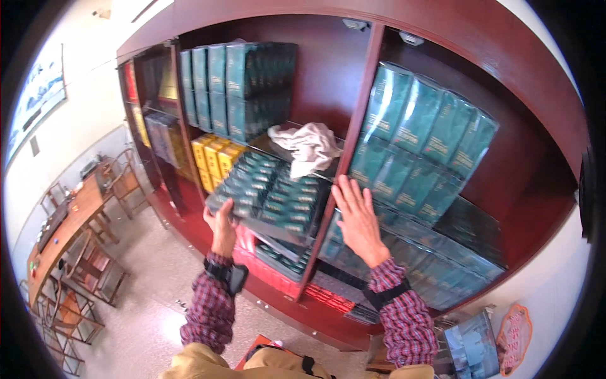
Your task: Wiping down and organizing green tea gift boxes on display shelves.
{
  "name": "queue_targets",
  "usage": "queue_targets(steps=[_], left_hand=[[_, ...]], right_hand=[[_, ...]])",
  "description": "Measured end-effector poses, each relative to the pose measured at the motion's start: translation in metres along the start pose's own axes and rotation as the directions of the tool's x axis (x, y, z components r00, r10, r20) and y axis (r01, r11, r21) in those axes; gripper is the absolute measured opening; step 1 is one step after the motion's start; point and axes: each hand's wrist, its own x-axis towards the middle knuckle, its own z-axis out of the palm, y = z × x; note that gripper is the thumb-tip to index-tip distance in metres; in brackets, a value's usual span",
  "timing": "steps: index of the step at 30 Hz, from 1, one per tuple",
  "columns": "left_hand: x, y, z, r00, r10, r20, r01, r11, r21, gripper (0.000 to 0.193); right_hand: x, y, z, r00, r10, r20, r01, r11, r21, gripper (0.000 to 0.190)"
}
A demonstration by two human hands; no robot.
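Observation:
My left hand (221, 228) grips the near left corner of a clear-wrapped pack of dark green boxes (270, 194), its thumb on top. The pack juts out of the middle bay of a dark red wooden cabinet (326, 85). My right hand (355, 220) lies with its fingers apart against the upright divider and holds nothing. Just behind the pack, a crumpled white cloth (310, 144) lies on the glass shelf. Yellow boxes (215, 158) stand left of the pack. Tall green boxes (236, 90) are stacked above them.
Wrapped green boxes (416, 142) fill much of the right bay. Red boxes (279, 275) sit low in the cabinet. A long wooden table (71, 227) with wooden chairs (94, 270) stands at the left. At the lower right are a picture panel (473, 348) and an orange-edged sign (515, 338).

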Motion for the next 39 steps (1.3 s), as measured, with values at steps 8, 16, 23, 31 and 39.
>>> queue_targets(steps=[8,16,23,31,39], left_hand=[[-0.102,0.015,-0.125,0.967,0.254,-0.007,-0.247,0.932,-0.264,0.065],[-0.134,0.006,-0.172,0.983,0.130,0.128,-0.065,0.904,-0.423,0.046],[-0.138,-0.015,-0.141,0.921,0.007,0.389,0.127,0.940,-0.317,0.053],[-0.250,0.017,0.098,0.631,-0.043,0.774,0.077,0.997,-0.007,0.120],[-0.279,-0.009,0.180,0.072,0.637,0.768,-0.722,0.564,-0.400,0.095]], right_hand=[[-0.009,-0.024,0.002,0.998,0.050,-0.039,-0.042,0.979,0.197,0.071],[-0.161,-0.102,0.058,0.826,0.131,0.548,-0.556,0.025,0.831,0.083],[-0.228,-0.134,-0.011,0.548,0.133,0.826,-0.823,0.259,0.505,0.049],[-0.298,-0.117,-0.015,0.297,0.897,0.326,-0.156,-0.292,0.944,0.057],[-0.243,-0.045,-0.095,0.058,0.990,-0.125,-0.051,0.128,0.991,0.070]])
